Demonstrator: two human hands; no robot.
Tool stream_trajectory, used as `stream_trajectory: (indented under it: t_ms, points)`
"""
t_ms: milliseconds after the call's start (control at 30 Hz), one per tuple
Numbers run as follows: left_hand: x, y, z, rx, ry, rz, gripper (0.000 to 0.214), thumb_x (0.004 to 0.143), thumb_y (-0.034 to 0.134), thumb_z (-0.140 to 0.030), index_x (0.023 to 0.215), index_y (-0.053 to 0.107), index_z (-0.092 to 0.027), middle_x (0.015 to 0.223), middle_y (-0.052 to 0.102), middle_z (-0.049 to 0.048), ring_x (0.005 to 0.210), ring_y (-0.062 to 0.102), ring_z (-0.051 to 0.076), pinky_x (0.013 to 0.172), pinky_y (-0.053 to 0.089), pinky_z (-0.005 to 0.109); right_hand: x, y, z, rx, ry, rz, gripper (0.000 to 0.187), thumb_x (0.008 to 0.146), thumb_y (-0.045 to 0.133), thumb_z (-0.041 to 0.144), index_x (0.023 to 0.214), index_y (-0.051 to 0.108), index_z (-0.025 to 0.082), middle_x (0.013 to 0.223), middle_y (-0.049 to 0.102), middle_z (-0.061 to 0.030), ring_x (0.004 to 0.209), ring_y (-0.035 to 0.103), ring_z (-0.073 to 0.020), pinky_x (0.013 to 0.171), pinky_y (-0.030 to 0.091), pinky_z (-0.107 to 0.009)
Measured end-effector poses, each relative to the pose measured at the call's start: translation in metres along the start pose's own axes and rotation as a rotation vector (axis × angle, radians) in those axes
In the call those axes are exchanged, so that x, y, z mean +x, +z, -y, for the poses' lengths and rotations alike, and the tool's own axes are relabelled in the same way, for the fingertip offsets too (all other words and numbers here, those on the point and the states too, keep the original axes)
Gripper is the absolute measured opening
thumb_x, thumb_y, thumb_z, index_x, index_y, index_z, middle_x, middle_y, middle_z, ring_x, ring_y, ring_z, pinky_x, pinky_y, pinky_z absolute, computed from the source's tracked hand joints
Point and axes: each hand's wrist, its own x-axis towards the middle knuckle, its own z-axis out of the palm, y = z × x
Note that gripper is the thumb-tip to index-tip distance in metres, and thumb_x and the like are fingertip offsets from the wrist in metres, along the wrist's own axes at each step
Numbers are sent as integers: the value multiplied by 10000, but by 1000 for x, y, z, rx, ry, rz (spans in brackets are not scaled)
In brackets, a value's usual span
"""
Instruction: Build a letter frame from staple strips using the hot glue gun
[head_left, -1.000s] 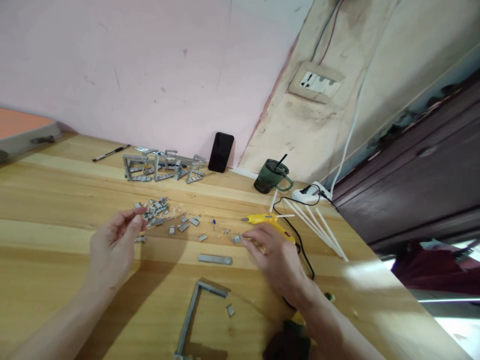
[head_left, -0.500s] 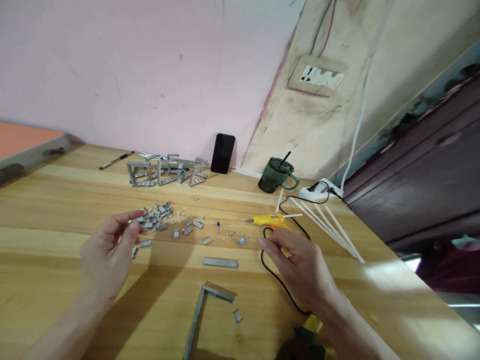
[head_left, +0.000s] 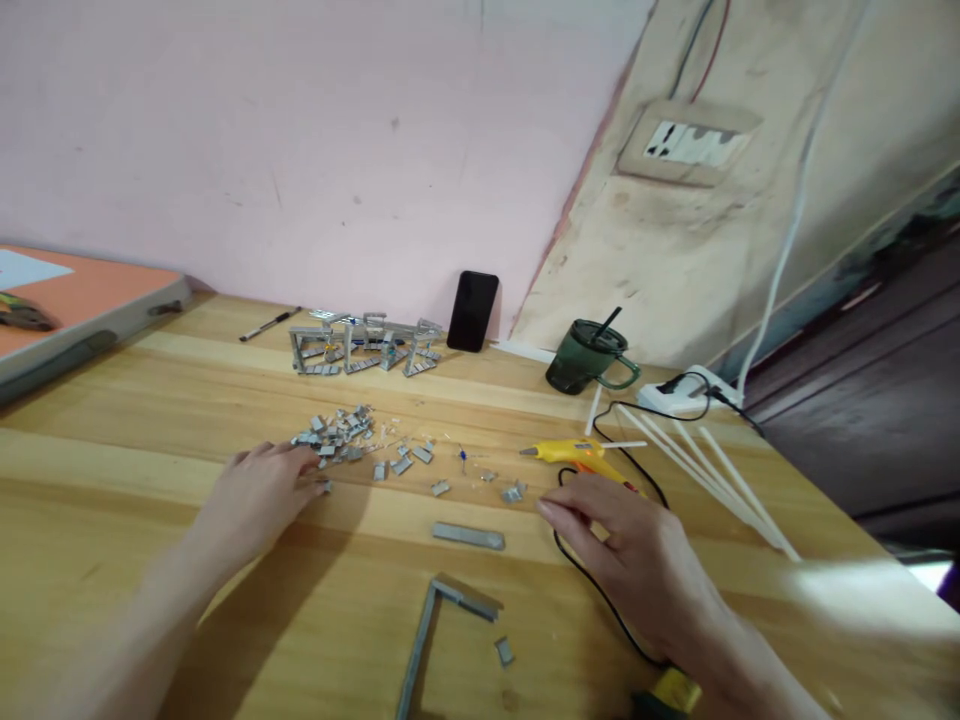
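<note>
My left hand (head_left: 259, 495) lies at the near left edge of a pile of small grey metal clips (head_left: 346, 428). Its thumb and index finger are apart, with a little clip by the thumb tip. My right hand (head_left: 630, 550) hovers over the table just in front of a yellow glue gun (head_left: 570, 452). The thumb and forefinger of that hand press together; anything between them is too small to make out. Between the hands lie loose clips (head_left: 403, 466), a small blue part (head_left: 463, 456) and a flat grey strip (head_left: 469, 536). Nearer me is an L-shaped grey strip (head_left: 424, 635).
Grey metal frames (head_left: 360, 350) stand at the back beside a leaning black phone (head_left: 473, 311) and a pen (head_left: 270, 324). A green mug (head_left: 581, 358), white glue sticks (head_left: 705, 480) and a power strip (head_left: 690, 392) are at the right. An orange-topped box (head_left: 112, 290) sits far left.
My left hand has lowered from above the clips to the pile's edge, its thumb and finger now parted. The right hand keeps its pinch near the glue gun. The view has shifted left.
</note>
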Motion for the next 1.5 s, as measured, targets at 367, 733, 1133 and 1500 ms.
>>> stream_trajectory:
  t_ms: [367, 733, 1133, 1500]
  points:
    - [0, 6, -12, -81, 82, 73, 193, 817, 445, -228, 880, 624, -191, 925, 678, 64, 881, 622, 216, 749, 453, 290, 26, 8, 14, 9, -8, 253, 181, 874, 497, 277, 789, 643, 210, 749, 642, -9, 722, 596, -155, 628, 413, -258]
    - [-24, 37, -54, -73, 309, 134, 192, 784, 486, -126, 818, 654, -212, 901, 658, 53, 903, 571, 234, 788, 425, 344, 88, 61, 37, -121, -138, 543, 149, 855, 547, 262, 911, 673, 206, 908, 655, -54, 891, 586, -197, 743, 417, -290]
    - [-27, 41, -60, -9, 311, 121, 198, 788, 528, -205, 939, 654, -186, 991, 657, 99, 956, 564, 292, 821, 437, 413, 143, 136, 94, -141, -384, 567, 251, 818, 505, 198, 1051, 596, 225, 1086, 575, -67, 1033, 500, -214, 803, 408, -318]
    - [-28, 40, -65, -4, 320, 123, 187, 799, 531, -205, 930, 641, -131, 948, 658, 133, 915, 565, 294, 803, 432, 431, 168, 114, 74, -185, -327, 629, 224, 789, 461, 168, 892, 647, 235, 907, 677, -33, 840, 606, -188, 654, 396, -267]
